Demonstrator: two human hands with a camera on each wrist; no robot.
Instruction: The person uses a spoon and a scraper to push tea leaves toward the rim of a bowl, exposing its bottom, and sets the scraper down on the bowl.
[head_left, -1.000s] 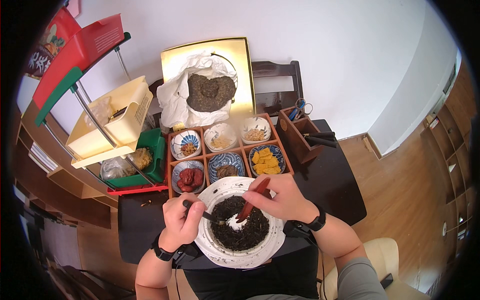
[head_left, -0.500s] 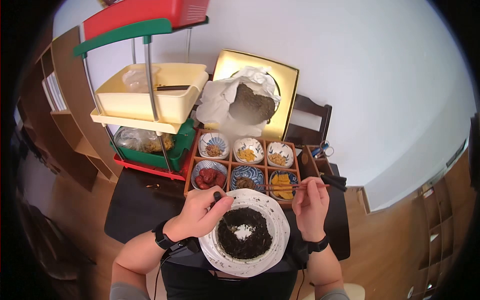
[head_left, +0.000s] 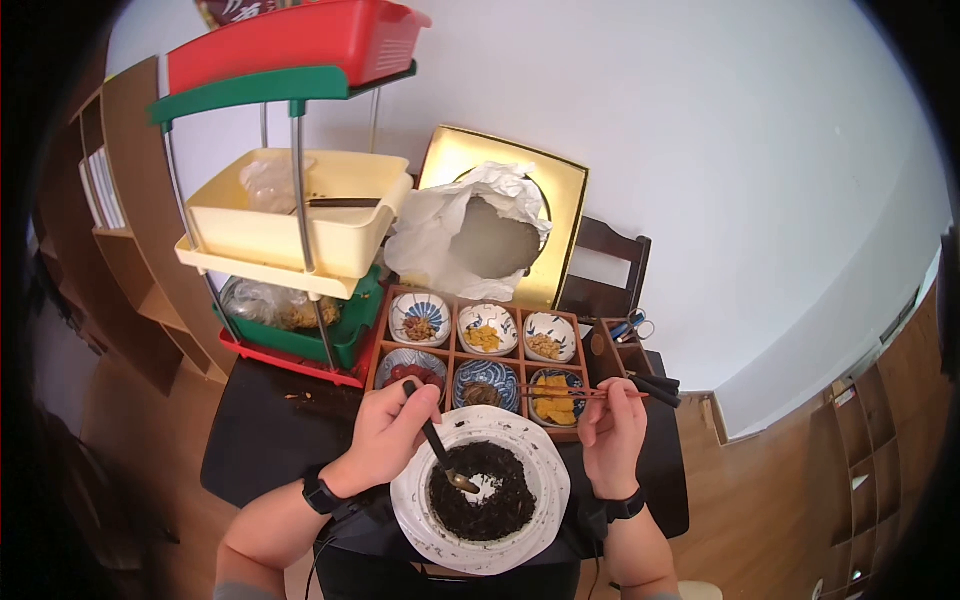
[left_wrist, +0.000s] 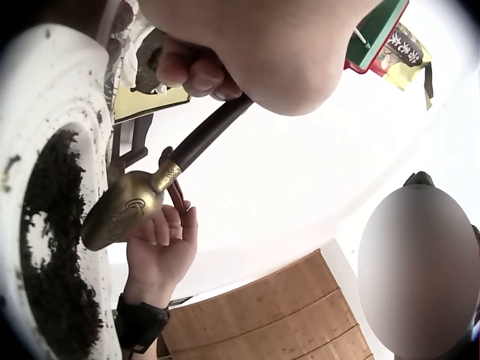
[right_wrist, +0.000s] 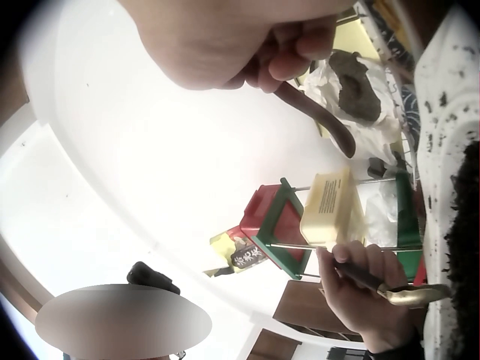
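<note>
My left hand (head_left: 395, 432) grips the black handle of a small scoop, its brass head (left_wrist: 124, 211) tilted down close over dark loose tea leaves (head_left: 500, 518). These lie in a wide white dish (head_left: 548, 490), with a pale bare patch at their middle. Reddish wooden tongs (head_left: 572, 394) are pinched in my right hand (head_left: 614, 445), to the right of the dish. Their tips point left, above a bowl of yellow slices (head_left: 553, 408), toward a blue-patterned bowl (head_left: 472, 372) with brown bits.
A divided wooden tray (head_left: 453, 352) holds several small bowls, red dates (head_left: 405, 375) among them. Behind it, white paper (head_left: 425, 235) wraps a dark tea cake in a gold box (head_left: 565, 205). A tiered rack (head_left: 300, 185) rises at left; a wooden holder (head_left: 608, 350) stands at right.
My right hand has carried the tongs from the tea leaves up and right, over the tray's front bowls. The scoop remains in my left hand above the dish. The head view has shifted.
</note>
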